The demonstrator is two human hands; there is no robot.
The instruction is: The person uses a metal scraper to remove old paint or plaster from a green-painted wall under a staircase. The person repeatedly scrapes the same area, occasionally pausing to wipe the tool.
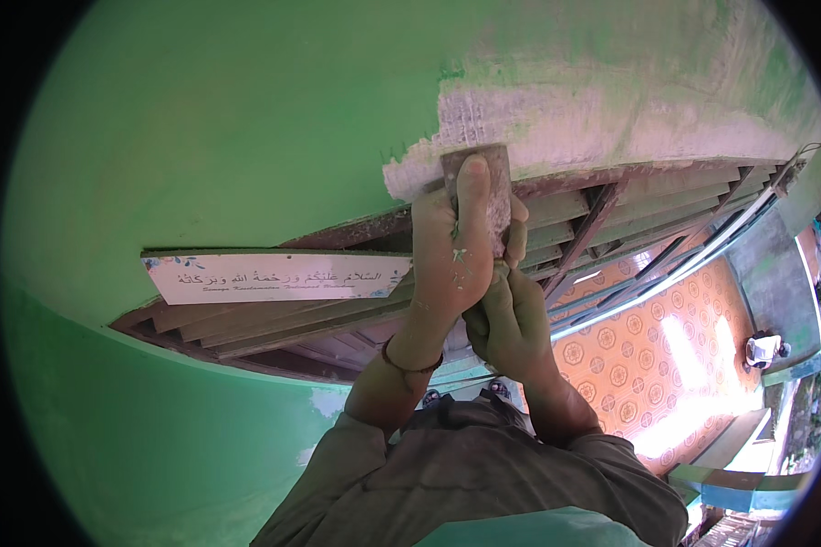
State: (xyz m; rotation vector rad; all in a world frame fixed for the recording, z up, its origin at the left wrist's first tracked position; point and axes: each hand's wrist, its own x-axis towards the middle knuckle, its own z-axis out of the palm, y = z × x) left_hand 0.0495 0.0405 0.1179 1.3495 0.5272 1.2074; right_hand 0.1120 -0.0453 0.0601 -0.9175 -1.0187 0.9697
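A flat, worn scraper blade (pixel 499 196) lies with its far edge against the wall, at the lower border of a pale stripped patch (pixel 556 128) in the green paint (pixel 246 118). My left hand (pixel 447 260), flecked with white bits and with a dark band at its wrist, is closed round the blade, its thumb stretched along the face. Just below, my right hand (pixel 515 324) is wrapped round the scraper's lower end; the fingers hide the handle.
Under the painted wall runs a brown wooden louvre frame (pixel 556 228). A white sign board (pixel 274 278) with lettering and flowers hangs at its left part. Far below right is an orange patterned tile floor (pixel 639 356), with a white container (pixel 764 350) near its edge.
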